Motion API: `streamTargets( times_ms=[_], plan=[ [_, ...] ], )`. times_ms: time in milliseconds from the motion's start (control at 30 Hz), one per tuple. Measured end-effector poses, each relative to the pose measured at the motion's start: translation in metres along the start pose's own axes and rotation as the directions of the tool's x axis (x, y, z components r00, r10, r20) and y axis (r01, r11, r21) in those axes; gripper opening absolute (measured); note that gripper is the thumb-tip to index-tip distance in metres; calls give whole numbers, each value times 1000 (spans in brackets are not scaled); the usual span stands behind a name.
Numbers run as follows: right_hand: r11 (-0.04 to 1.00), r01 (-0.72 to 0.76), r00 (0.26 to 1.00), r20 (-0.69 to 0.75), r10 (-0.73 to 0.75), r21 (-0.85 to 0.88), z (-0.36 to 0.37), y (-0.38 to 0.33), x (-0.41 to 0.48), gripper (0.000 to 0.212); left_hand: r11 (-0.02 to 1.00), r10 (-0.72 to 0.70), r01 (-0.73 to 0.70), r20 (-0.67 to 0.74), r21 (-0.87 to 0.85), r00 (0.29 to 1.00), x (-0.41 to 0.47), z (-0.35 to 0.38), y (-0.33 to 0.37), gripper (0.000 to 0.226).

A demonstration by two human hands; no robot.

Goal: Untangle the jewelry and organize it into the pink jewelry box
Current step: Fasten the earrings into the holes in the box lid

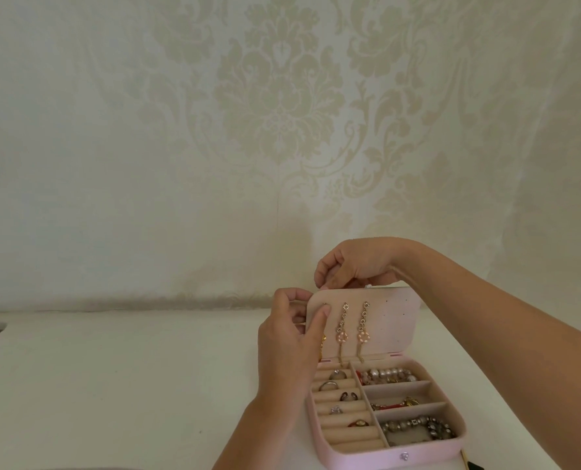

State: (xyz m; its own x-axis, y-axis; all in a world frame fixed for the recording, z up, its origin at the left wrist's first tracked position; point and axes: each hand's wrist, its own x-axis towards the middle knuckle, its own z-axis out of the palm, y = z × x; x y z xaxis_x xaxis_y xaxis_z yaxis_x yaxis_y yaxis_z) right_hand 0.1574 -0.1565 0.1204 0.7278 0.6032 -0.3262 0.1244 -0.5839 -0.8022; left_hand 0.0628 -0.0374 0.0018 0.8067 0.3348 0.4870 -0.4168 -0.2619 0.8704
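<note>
On the pink jewelry box (400, 456), our left hand (290, 337) pinched the upright lid (395, 322) at its left edge; our right hand (356, 266) gripped its top edge; two beaded earrings (344, 321) hung vertically.

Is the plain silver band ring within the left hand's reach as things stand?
Probably yes: the left hand pinches the pink lid close by the ring rolls, where the plain silver band ring lies uncovered.

The pink box (367, 460) has a smooth, faintly shiny leather-like shell and matt velvety lining (400, 389), holding glossy pearly beads (389, 374) and shiny metal rings (329, 385), before matt, patterned wallpaper (278, 96).
</note>
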Motion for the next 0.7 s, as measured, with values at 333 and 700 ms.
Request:
streamTargets(
  times_ms=[333,700],
  plan=[
    [993,-73,997,6,73,88,-2,7,6,21,1000,2,-2,16,2,1000,0,-2,1,22],
    [993,-103,995,11,103,53,0,6,8,22,1000,-3,3,21,-7,1000,0,-2,3,21]
  ],
)
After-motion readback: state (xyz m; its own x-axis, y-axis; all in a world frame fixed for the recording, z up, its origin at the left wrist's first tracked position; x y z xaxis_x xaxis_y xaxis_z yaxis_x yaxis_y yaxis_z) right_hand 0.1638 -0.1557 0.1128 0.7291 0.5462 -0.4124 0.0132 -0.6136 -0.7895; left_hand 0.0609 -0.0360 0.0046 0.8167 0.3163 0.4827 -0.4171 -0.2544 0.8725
